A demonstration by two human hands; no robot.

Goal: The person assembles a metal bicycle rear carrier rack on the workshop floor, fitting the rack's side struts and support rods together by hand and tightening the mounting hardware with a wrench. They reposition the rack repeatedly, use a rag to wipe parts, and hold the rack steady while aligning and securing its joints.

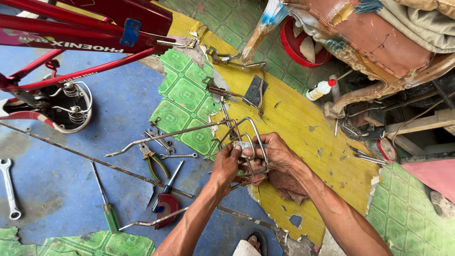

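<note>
Worn blue and yellow flooring [294, 123] carries scattered tools while the left hand [226, 163] and right hand [275, 154] both close around a bent metal rack [244, 137], bracing it low, pliers [152, 161] within reach.

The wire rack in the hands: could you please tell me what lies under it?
Under the wire rack, held by the left hand and right hand, lie the yellow floor covering and a brownish rag. The hands hide the rest beneath.
</note>
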